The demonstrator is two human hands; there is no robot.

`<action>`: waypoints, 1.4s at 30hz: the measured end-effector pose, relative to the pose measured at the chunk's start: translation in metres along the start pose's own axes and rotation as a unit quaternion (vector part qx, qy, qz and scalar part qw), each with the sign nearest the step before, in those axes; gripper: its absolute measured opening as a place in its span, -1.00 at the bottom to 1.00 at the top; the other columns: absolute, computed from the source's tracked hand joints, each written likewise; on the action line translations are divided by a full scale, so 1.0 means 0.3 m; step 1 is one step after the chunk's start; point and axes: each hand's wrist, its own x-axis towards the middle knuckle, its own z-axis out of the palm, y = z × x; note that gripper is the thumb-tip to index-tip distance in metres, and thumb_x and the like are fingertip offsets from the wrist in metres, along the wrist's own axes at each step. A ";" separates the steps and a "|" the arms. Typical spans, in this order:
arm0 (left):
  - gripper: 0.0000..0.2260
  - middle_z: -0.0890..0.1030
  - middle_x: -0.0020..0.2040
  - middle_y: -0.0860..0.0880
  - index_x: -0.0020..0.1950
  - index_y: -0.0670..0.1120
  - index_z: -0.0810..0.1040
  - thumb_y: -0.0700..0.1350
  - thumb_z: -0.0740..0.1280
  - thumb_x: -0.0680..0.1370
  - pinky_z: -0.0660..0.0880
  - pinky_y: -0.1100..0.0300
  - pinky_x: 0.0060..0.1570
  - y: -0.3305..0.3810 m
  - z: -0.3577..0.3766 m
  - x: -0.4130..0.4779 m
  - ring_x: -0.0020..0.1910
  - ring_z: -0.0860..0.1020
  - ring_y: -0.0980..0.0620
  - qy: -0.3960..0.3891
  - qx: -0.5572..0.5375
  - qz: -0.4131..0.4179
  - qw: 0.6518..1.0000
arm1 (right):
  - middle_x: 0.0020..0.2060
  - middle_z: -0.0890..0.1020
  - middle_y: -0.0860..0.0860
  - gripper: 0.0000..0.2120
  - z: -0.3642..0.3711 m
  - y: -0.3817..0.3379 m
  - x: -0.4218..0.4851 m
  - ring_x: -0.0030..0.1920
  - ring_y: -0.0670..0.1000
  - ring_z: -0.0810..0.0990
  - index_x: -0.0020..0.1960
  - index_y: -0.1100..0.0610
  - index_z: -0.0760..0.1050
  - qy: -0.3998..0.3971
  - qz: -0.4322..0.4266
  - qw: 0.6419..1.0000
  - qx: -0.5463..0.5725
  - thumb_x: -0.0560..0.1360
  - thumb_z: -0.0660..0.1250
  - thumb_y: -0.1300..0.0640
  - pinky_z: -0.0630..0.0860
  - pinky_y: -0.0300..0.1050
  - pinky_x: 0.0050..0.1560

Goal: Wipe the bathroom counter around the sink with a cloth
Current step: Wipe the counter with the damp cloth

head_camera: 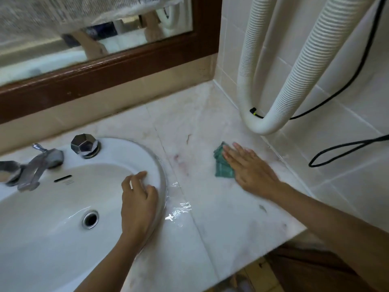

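Observation:
A folded green cloth (221, 163) lies on the pale marble counter (221, 218), to the right of the white sink (52, 207). My right hand (250, 168) presses flat on the cloth with straight fingers and covers its right part. My left hand (137, 205) rests on the sink's right rim, fingers loosely curled over the edge, holding nothing.
A chrome tap (33, 165) and a faceted knob (84, 146) stand at the sink's back. A white ribbed hose (271, 114) loops down onto the counter's far right corner beside a black cable (345, 151). A wood-framed mirror (105, 60) lines the back wall. A wet patch (179, 211) glistens beside the sink.

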 end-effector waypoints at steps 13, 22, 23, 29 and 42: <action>-0.66 0.28 0.40 0.05 0.34 0.10 0.37 -0.07 0.14 0.56 0.32 0.14 0.00 -0.011 -0.001 0.002 0.03 0.46 0.09 0.002 -0.018 -0.007 1.000 | 0.45 0.31 0.22 -0.43 0.064 -0.047 -0.325 0.44 0.22 0.30 0.44 0.34 0.28 0.060 0.167 0.981 0.076 0.47 0.00 0.16 0.36 0.22 0.34; -0.67 0.28 0.39 0.08 0.31 0.12 0.36 -0.06 0.13 0.55 0.34 0.11 -0.07 -0.002 0.015 0.006 0.02 0.48 0.04 0.015 0.010 -0.017 1.000 | 0.41 0.34 0.33 -0.33 0.042 0.015 -0.046 0.40 0.31 0.32 0.42 0.40 0.28 0.084 0.252 0.958 0.114 0.40 -0.06 0.08 0.31 0.20 0.37; -0.67 0.29 0.38 0.08 0.31 0.13 0.36 -0.06 0.14 0.54 0.34 0.11 -0.05 -0.001 0.015 0.005 0.05 0.49 0.02 0.016 0.008 -0.018 1.000 | 0.41 0.32 0.34 -0.31 0.042 -0.052 0.003 0.41 0.32 0.31 0.43 0.40 0.26 0.088 0.270 0.952 0.113 0.40 -0.07 0.05 0.28 0.20 0.37; -0.68 0.34 0.35 0.05 0.28 0.17 0.36 -0.02 0.15 0.53 0.31 0.12 0.02 -0.007 0.008 0.000 0.13 0.50 0.00 0.011 -0.007 -0.020 1.000 | 0.47 0.29 0.21 -0.36 0.097 -0.602 0.014 0.47 0.18 0.27 0.47 0.29 0.25 0.102 0.119 0.975 0.159 0.40 0.02 0.16 0.34 0.08 0.37; -0.66 0.40 0.27 0.02 0.30 0.18 0.36 0.00 0.15 0.52 0.29 0.12 0.04 -0.006 0.019 0.000 0.04 0.51 -0.03 0.029 -0.009 -0.037 0.999 | 0.47 0.24 0.21 -0.44 0.081 0.000 -0.470 0.47 0.24 0.21 0.47 0.33 0.20 0.057 0.162 0.978 0.120 0.47 0.01 0.22 0.38 0.31 0.28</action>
